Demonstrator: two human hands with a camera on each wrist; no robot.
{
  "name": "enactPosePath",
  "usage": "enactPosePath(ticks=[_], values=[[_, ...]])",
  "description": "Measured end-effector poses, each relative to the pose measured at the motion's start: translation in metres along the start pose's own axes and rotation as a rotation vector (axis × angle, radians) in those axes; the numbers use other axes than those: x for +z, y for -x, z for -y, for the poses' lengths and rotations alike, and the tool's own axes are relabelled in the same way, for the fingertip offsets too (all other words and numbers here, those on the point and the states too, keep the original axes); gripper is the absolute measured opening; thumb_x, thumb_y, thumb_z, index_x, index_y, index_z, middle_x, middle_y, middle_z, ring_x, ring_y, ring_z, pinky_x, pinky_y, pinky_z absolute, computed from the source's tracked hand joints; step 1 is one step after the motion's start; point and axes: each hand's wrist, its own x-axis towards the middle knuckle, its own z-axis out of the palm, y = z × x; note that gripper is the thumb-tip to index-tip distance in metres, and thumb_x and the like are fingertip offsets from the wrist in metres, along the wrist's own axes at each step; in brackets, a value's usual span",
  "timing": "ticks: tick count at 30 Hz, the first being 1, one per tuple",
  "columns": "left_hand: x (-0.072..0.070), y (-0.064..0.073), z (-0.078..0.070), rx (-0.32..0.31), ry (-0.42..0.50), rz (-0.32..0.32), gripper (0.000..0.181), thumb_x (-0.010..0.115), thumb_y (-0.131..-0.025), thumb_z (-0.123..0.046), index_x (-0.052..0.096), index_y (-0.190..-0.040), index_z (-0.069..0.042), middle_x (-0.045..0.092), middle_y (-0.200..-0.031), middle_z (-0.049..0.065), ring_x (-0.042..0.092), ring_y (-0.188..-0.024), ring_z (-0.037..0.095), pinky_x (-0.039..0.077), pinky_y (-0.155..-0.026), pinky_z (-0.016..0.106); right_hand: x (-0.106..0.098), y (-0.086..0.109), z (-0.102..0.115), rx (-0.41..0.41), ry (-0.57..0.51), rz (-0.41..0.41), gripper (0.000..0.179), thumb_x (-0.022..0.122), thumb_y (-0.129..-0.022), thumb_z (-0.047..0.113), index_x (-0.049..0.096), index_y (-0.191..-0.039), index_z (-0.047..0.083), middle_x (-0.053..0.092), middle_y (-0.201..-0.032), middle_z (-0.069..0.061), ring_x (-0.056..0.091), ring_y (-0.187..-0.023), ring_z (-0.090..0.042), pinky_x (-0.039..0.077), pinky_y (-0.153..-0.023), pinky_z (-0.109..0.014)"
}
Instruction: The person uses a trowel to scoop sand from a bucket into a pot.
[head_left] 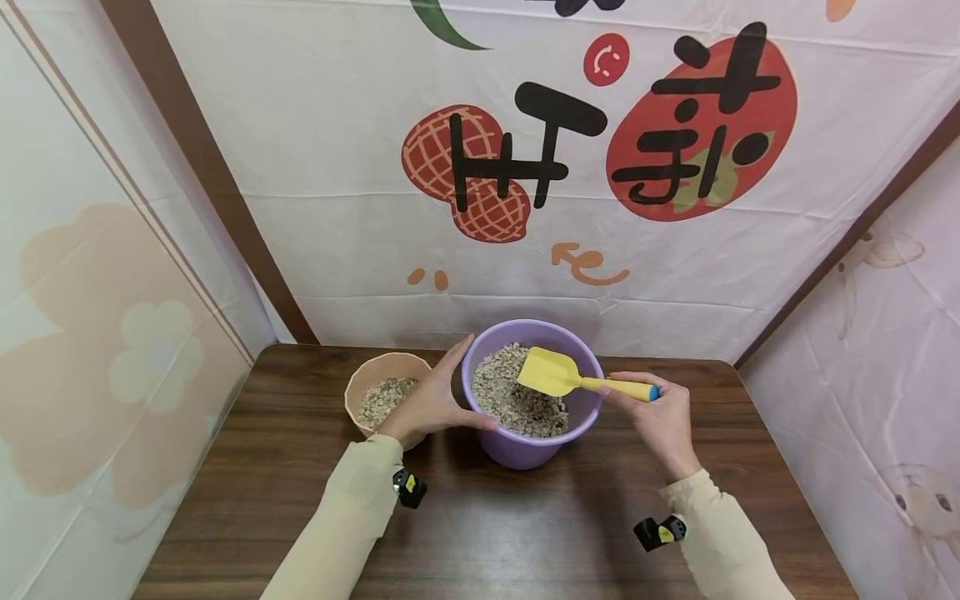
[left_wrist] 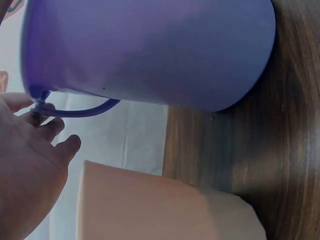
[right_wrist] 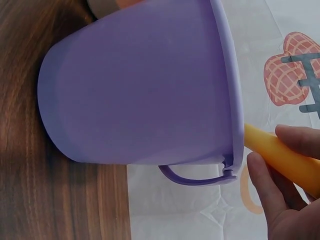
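Observation:
A purple bucket [head_left: 517, 450] stands upright on the table, partly filled with coarse, pale grain-like material [head_left: 498, 387]. My left hand [head_left: 438, 404] grips its left side at the rim, thumb along the front edge; in the left wrist view its fingers curl near the purple handle [left_wrist: 82, 113]. My right hand [head_left: 663, 421] holds a yellow toy shovel [head_left: 551, 372] by its handle, which has a blue end. The shovel's blade is over the bucket's contents; whether it touches them I cannot tell. In the right wrist view, thumb and fingers pinch the yellow handle [right_wrist: 280, 155].
Left of the bucket, a peach-coloured container [head_left: 360, 383] holds some similar material and is partly hidden by my left hand. Both containers stand near the back edge of the dark wooden table [head_left: 525, 533]. A printed white cloth [head_left: 337, 208] hangs behind.

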Motion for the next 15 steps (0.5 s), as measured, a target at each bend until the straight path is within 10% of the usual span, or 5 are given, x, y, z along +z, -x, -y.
enactPosePath(ticks=[15], values=[[0.0013, -0.0048, 0.0082, 0.007, -0.025, -0.003, 0.139, 0.102, -0.054, -0.040, 0.016, -0.163, -0.033, 0.016, -0.167, -0.002, 0.021, -0.150, 0.023, 0.022, -0.119, 0.053, 0.0029, -0.0046, 0.0034, -0.104, 0.207, -0.023, 0.028, 0.091, -0.077, 0.023, 0.081, -0.100, 0.009, 0.073, -0.087, -0.011, 0.059, -0.064, -0.013, 0.049, -0.051, -0.024]])
